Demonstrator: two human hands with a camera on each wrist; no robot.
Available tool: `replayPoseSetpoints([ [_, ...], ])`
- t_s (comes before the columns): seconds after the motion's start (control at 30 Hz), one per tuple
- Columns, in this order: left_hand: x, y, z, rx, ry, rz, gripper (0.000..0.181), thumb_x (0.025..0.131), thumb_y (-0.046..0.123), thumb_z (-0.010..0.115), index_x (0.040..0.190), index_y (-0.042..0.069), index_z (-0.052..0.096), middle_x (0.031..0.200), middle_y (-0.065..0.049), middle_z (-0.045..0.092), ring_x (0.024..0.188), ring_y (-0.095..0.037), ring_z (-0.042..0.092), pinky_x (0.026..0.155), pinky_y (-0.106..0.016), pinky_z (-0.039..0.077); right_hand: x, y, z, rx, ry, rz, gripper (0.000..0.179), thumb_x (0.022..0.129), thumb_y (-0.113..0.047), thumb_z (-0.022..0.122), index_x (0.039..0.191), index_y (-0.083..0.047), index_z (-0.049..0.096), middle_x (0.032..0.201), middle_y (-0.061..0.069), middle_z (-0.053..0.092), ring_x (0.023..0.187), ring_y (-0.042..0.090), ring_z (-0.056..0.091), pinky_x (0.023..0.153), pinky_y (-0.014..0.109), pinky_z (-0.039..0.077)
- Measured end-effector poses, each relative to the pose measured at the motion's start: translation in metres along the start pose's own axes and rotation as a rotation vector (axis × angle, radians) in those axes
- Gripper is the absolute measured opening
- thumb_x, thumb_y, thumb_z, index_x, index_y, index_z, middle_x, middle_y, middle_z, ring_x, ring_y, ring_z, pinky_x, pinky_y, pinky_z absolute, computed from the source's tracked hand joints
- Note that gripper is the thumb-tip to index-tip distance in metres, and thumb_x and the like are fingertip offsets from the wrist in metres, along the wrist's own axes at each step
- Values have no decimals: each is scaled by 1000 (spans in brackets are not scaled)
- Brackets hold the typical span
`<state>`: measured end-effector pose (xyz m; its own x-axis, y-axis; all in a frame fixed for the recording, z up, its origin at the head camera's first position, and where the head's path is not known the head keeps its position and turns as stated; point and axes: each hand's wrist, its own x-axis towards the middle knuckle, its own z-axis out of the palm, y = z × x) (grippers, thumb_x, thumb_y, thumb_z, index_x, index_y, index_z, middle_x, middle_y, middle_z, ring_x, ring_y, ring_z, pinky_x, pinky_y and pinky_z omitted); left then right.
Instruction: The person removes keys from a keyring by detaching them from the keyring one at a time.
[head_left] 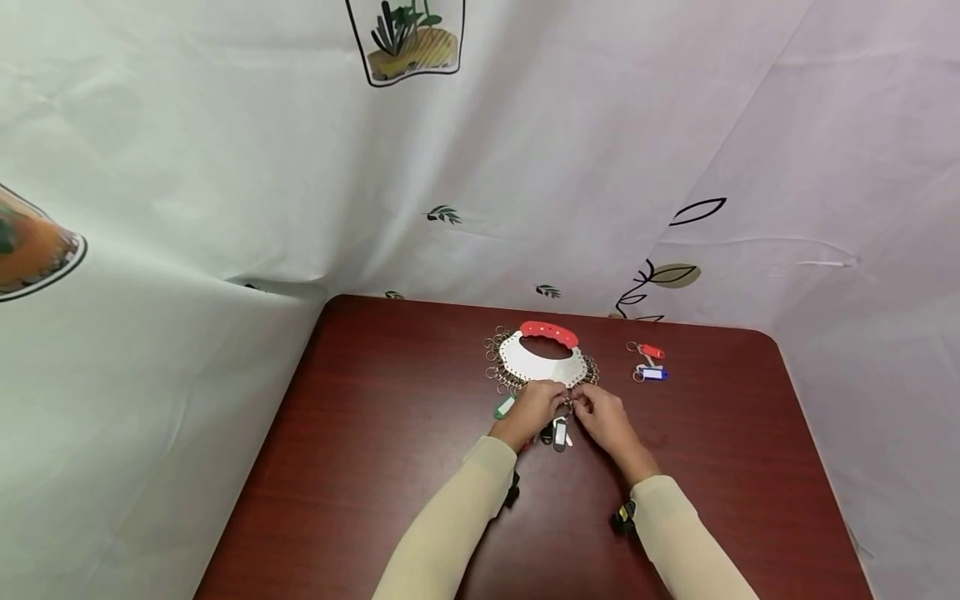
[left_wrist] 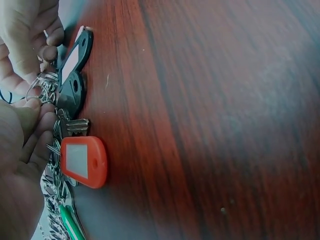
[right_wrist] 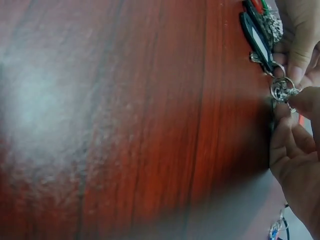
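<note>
A white curved key holder [head_left: 536,364] with a red handle [head_left: 550,333] lies on the table, many metal rings hanging round its edge. At its lower edge both hands meet. My left hand [head_left: 534,410] pinches a metal ring [right_wrist: 282,89] in the cluster there. My right hand [head_left: 606,419] pinches the ring cluster from the other side, thumb against fingers. Below the hands hang keys with black tags [head_left: 560,435]. An orange-red tag [left_wrist: 84,162] and a notched key [left_wrist: 77,126] show in the left wrist view, beside a green tag [head_left: 505,407]. Fingers partly hide which ring each hand holds.
To the right of the holder lie two loose tagged keys, one with a red tag [head_left: 652,352], one with a blue tag [head_left: 653,373]. The dark red wooden table [head_left: 375,417] meets a patterned white cloth [head_left: 300,150] behind and at the sides.
</note>
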<state>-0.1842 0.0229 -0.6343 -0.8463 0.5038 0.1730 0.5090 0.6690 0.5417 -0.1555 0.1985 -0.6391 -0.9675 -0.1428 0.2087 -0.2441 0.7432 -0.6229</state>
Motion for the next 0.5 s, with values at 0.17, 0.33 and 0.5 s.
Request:
replayPoseSetpoints([
  [0.17,0,2,1,12,-10,-21,12,100,15,67,99,15,79,96,2,77,91,-10,73,81,-22,56,-3,0,1,-10,2,-21,8,88,1,72,89,-7,69,84,6,68,77,19,63,70,39,53],
  [0.33,-1,2,1,19,0,-15,11,99,14,68,98,16,79,93,3,76,88,-10,72,78,-21,55,-2,-2,3,4,37,43,11,88,3,69,89,-9,69,77,4,65,71,17,59,66,37,50],
  [0.5,-1,2,1,25,6,-13,11,99,13,68,97,16,78,92,3,76,88,-10,72,78,-21,55,-1,-1,2,3,18,46,10,87,1,68,90,-9,68,76,2,63,70,16,57,66,35,48],
])
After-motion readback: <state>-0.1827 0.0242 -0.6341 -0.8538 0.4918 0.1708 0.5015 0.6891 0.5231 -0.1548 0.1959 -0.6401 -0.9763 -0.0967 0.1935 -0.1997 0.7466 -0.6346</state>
